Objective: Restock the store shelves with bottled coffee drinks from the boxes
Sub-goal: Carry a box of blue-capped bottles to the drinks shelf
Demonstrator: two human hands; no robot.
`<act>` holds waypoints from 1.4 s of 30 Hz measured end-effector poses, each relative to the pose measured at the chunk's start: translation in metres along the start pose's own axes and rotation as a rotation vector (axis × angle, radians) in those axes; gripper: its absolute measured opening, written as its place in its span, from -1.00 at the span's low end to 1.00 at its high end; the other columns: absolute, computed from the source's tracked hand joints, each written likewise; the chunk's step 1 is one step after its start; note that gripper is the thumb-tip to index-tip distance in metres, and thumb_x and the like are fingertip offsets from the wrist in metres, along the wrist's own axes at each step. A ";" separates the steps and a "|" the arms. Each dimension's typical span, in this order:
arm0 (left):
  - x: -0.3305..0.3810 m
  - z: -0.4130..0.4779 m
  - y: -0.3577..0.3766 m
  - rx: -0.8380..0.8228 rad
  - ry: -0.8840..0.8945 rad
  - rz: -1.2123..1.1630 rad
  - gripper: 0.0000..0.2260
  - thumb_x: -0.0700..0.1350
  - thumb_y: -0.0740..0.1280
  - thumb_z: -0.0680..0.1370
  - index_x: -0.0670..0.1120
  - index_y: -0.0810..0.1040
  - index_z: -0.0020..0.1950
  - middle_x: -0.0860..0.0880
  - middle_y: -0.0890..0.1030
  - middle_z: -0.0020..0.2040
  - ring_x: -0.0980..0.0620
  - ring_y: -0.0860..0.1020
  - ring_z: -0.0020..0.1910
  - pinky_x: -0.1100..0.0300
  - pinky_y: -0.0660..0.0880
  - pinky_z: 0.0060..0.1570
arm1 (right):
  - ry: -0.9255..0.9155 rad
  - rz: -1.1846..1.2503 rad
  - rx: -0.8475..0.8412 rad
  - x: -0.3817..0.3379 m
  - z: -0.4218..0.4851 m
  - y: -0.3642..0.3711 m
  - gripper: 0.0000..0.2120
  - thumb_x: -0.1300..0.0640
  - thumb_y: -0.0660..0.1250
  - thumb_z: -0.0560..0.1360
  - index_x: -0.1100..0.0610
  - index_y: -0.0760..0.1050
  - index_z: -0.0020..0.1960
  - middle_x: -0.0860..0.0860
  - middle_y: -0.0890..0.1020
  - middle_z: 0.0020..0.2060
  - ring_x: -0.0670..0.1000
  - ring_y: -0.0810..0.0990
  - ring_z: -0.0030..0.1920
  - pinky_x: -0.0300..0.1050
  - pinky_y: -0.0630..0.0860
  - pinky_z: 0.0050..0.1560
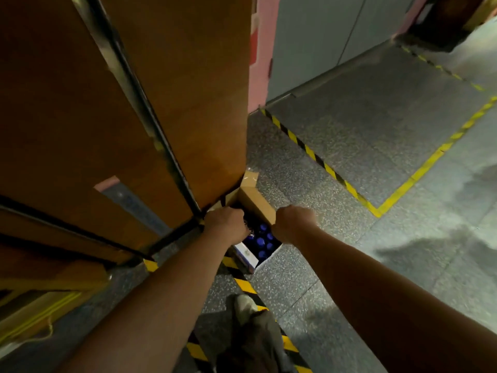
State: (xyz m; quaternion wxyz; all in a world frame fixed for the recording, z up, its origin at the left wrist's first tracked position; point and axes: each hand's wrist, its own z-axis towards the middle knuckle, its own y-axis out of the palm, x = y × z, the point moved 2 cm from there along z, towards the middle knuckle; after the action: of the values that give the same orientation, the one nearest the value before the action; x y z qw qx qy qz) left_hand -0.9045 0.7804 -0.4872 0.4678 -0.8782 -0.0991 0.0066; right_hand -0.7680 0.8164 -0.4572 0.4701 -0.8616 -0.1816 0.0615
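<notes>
An open cardboard box (256, 201) sits on the floor far below me, beside the foot of a tall stack. Several bottles with blue caps (262, 242) stand inside it. My left hand (226, 223) reaches down over the box's left side, fingers curled and hidden from me. My right hand (294, 223) reaches down at the box's right edge, fingers curled over the brown flap. What either hand grasps is hidden under the knuckles.
A tall stack of brown cartons (107, 117) bound with black straps fills the left. Yellow-black hazard tape (309, 150) and a yellow line (419, 173) mark the grey speckled floor. A grey wall panel (322, 36) stands behind. My shoe (246, 306) is below the box.
</notes>
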 end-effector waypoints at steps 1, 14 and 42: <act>-0.003 0.019 0.005 -0.024 -0.021 -0.016 -0.73 0.10 0.19 0.57 -0.05 0.45 0.14 -0.10 0.50 0.17 -0.14 0.49 0.14 0.02 0.45 0.06 | -0.015 -0.015 -0.019 0.001 0.019 0.002 -0.64 0.07 0.24 0.53 0.14 0.45 0.29 0.12 0.52 0.22 0.14 0.53 0.20 -0.02 0.44 0.10; -0.034 0.192 0.082 -0.212 -0.406 -0.324 -0.65 0.08 0.17 0.60 -0.11 0.45 0.26 -0.15 0.55 0.16 -0.18 0.54 0.10 0.00 0.50 0.09 | -0.219 -0.133 -0.246 0.011 0.247 0.041 -0.66 0.05 0.15 0.55 0.15 0.46 0.26 0.12 0.55 0.19 0.15 0.54 0.18 -0.07 0.41 -0.01; -0.076 0.386 0.396 -0.200 -1.151 -0.842 -0.71 -0.04 0.41 0.50 -0.13 0.54 0.16 -0.15 0.62 0.11 -0.14 0.62 0.05 0.12 0.55 -0.11 | 0.077 -0.114 -0.302 0.007 0.513 0.346 -0.55 -0.06 0.17 0.59 0.29 0.45 0.27 0.25 0.52 0.22 0.26 0.50 0.24 0.09 0.45 0.15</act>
State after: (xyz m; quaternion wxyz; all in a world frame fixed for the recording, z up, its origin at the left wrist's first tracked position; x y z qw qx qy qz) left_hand -0.9532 0.8687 -1.0361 0.2217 -0.6615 -0.6601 0.2783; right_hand -0.8156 1.0531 -1.0272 0.3444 -0.9124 -0.2195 -0.0263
